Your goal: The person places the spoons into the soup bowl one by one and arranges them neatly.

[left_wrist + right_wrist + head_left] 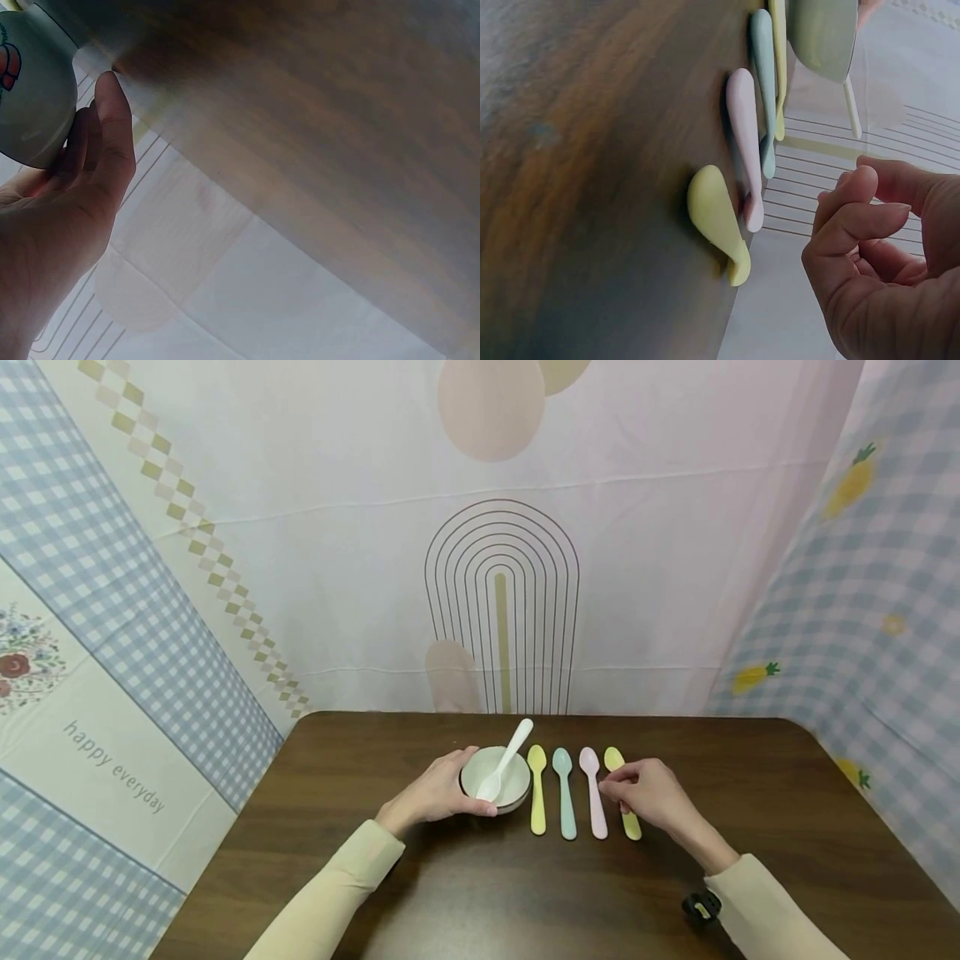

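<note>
My left hand [442, 789] grips a small pale bowl [477, 767] by its left side, thumb at the near rim. In the left wrist view a red and dark pattern shows on the bowl's outside [37, 120]. A white spoon [517, 740] leans in the bowl, handle up over the far rim. Above the right-hand yellow spoon [632, 827] is my right hand [651, 793], fingers loosely curled around nothing. In the right wrist view that yellow spoon [712, 202] lies on the table, apart from the fingers. Left of it lies a pink spoon [595, 802].
A teal spoon [566, 802] and another yellow spoon [537, 806] lie between the bowl and the pink spoon, roughly parallel. Everything stands on a dark wooden table [480, 893]. A printed cloth [637, 610] hangs behind its far edge. A small black object [701, 907] is by the right sleeve.
</note>
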Tool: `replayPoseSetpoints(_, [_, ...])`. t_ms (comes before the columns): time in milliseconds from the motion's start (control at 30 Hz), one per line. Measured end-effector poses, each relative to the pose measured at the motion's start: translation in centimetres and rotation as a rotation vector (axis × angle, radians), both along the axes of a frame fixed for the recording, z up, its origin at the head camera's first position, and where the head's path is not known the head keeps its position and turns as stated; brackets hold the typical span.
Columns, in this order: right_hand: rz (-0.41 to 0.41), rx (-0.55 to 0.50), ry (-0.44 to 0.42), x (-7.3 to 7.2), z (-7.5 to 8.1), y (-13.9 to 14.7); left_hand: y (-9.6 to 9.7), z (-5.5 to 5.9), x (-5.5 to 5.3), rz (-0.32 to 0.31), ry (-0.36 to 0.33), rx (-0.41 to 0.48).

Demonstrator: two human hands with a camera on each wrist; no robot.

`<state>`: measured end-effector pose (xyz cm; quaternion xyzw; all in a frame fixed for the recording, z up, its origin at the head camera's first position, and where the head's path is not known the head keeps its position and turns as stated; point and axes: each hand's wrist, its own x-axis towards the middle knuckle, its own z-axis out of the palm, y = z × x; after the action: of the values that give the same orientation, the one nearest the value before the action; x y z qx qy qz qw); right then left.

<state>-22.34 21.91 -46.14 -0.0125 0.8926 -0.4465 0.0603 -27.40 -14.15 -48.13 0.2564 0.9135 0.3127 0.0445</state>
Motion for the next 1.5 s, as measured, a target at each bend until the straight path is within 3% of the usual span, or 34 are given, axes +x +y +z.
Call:
replayPoseSetpoints(367, [-0.046,0.051,-0.002,0.5,-0.5,1.0,0.1,0.1,0.1,-0.001,-0.012,-0.002])
replayPoseSetpoints(667, [-0.056,0.085,-0.012,0.3,-1.0,1.3,-0.4,0.2,0.4,0.044,-0.05,0.011])
replayPoseSetpoints(1300, [-0.082,0.183,-0.05,0.6,-1.7,2.3,-0.1,0.1,0.1,0.025,-0.052,0.021])
replayPoseSetpoints(1500, [-0.08,0.215,-0.038,0.6,-1.8,2.4,0.0,0.0,-0.1,0.004,-0.019,-0.001])
